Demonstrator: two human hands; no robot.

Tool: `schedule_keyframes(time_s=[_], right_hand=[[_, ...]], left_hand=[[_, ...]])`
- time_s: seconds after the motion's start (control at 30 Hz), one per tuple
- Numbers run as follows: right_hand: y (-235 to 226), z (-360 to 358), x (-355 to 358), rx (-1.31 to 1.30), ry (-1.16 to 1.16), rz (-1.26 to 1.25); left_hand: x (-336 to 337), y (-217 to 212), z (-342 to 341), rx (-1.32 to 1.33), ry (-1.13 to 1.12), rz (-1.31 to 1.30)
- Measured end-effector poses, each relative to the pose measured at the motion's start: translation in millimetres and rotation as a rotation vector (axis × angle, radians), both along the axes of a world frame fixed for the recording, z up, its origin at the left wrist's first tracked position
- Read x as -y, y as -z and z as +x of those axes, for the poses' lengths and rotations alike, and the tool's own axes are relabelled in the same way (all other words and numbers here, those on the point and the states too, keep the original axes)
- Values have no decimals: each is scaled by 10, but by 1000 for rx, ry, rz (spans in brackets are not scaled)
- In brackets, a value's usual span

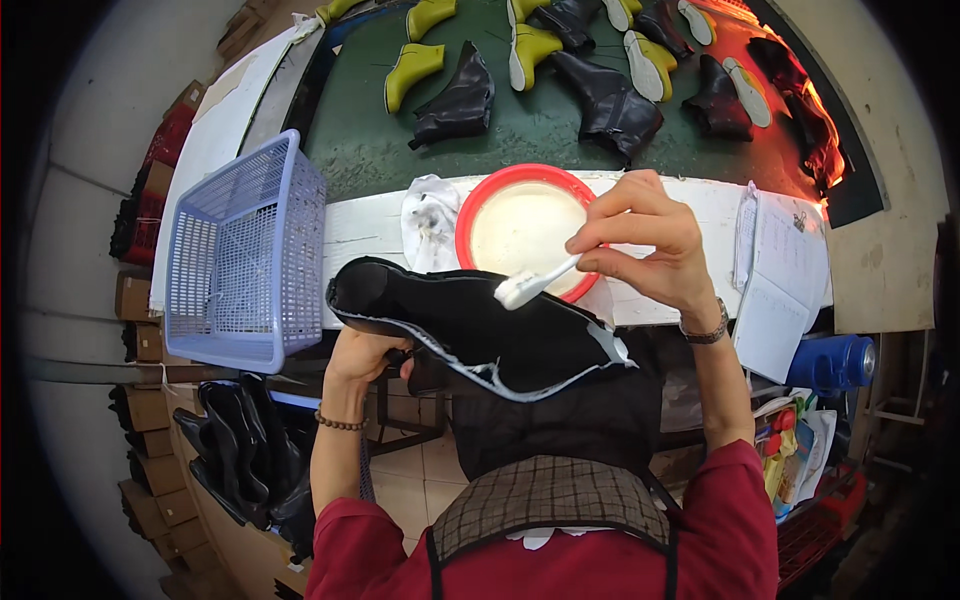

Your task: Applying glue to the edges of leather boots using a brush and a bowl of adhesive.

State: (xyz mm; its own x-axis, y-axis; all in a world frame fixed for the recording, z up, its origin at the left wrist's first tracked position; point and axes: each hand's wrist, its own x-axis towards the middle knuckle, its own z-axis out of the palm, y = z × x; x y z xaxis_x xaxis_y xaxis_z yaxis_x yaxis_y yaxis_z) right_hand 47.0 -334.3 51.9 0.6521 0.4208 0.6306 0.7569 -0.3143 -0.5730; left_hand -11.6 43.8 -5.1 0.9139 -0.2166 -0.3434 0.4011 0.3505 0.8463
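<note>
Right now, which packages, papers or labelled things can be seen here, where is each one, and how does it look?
Open notebook: right end of the white bench, white pages.
Cardboard boxes: stacked along the far left, brown.
Small colourful packs: lower right under the bench, yellow, red and white.
No screens or signs visible.

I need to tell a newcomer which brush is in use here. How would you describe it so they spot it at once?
Start at the red bowl of pale paste on the white bench edge. Just in front of it, the right hand pinches a small white brush, its paste-laden head resting on the black boot upper that the left hand supports from below. It is the only brush in sight.
</note>
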Motion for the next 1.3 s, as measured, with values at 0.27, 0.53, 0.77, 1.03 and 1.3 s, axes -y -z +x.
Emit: schedule_keyframes(time_s=[0.27,0.53,0.77,1.03,1.3], right_hand=[[294,-316,402,-117,172,-35],[109,-169,269,-61,95,-38],[-1,-29,116,-9,24,-122],[-52,2,50,-9,-5,-141],[-103,82,-191,26,8,-119]], left_hand=[[-106,28,64,75,-116,-210],[29,120,132,150,144,-130],[275,-106,95,39,387,58],[414,-194,96,-9,565,119],[559,-219,112,-100,689,117]])
